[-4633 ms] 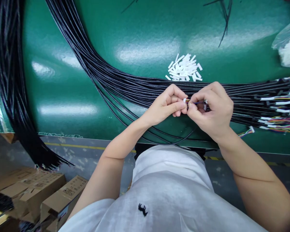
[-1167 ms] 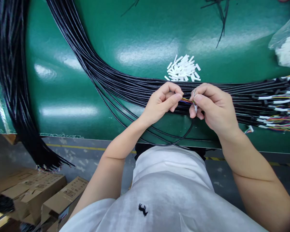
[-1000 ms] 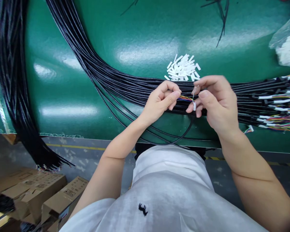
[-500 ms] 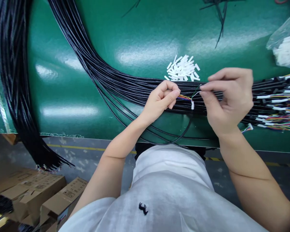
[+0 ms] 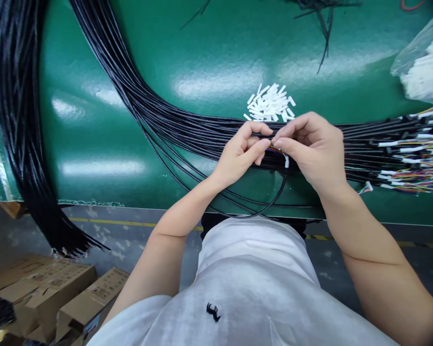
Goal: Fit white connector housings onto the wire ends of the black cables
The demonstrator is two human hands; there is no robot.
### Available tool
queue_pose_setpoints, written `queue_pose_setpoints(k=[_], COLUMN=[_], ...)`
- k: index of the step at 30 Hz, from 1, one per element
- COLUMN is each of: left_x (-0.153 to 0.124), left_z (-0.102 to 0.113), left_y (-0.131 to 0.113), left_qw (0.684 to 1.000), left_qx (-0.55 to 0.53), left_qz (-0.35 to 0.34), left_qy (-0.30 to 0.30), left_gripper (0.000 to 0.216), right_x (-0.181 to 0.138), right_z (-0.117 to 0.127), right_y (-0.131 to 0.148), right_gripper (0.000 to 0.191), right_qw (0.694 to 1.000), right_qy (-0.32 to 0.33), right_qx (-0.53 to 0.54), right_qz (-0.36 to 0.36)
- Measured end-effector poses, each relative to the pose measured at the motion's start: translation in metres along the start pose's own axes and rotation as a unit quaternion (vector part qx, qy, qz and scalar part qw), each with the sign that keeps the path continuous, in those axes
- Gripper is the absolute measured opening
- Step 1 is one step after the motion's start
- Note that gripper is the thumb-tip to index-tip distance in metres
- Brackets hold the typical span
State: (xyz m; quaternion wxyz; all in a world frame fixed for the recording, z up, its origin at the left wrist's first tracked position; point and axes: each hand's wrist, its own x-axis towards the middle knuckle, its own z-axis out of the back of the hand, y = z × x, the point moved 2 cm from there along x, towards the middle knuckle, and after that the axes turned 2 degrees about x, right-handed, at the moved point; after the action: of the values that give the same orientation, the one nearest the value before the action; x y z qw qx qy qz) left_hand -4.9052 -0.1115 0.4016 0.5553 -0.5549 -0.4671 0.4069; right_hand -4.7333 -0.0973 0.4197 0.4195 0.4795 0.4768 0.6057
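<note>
Thin coloured wires fan out from a white sleeve at the end of one black cable. My left hand is closed in a pinch on these wires. Right beside it, my right hand pinches at the wire ends, its fingertips almost meeting the left ones. The fingers hide the wire tips. Below both hands runs a thick bundle of black cables, and the held cable loops down toward the table's front edge.
A pile of short white tubes lies just beyond the hands. At right are sleeved cable ends and a clear bag of white pieces. Another cable bundle hangs over the green table's edge, near cardboard boxes.
My right hand has moved left, bringing its pinched wires up to my left fingertips. My left hand has stayed nearly in place. The view has shifted slightly.
</note>
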Motion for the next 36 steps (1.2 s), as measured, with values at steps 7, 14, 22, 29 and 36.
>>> queue_pose_setpoints(k=[7, 14, 22, 29, 36], left_x=[-0.004, -0.004, -0.001, -0.001, -0.002], left_z=[-0.001, 0.003, 0.0, 0.0, -0.002], left_y=[-0.004, 0.0, -0.001, -0.004, -0.007], left_qw=[0.992, 0.998, 0.998, 0.999, 0.997], left_qx=[0.101, 0.047, 0.014, 0.017, -0.058], left_qz=[-0.075, -0.027, -0.062, -0.031, -0.003], left_qy=[-0.011, -0.031, 0.005, 0.003, 0.042], left_gripper=[0.014, 0.017, 0.035, 0.042, 0.043], right_x=[-0.002, 0.002, 0.001, -0.004, -0.007], right_z=[0.003, 0.013, 0.011, 0.004, -0.001], right_y=[0.0, 0.006, -0.007, -0.005, 0.003], right_gripper=[0.016, 0.023, 0.016, 0.013, 0.008], right_qw=[1.0, 0.996, 0.993, 0.983, 0.998], right_qy=[0.014, 0.081, 0.057, 0.106, 0.038], right_qx=[-0.019, 0.0, 0.089, 0.121, -0.034], right_qz=[0.003, 0.024, -0.06, -0.09, 0.026])
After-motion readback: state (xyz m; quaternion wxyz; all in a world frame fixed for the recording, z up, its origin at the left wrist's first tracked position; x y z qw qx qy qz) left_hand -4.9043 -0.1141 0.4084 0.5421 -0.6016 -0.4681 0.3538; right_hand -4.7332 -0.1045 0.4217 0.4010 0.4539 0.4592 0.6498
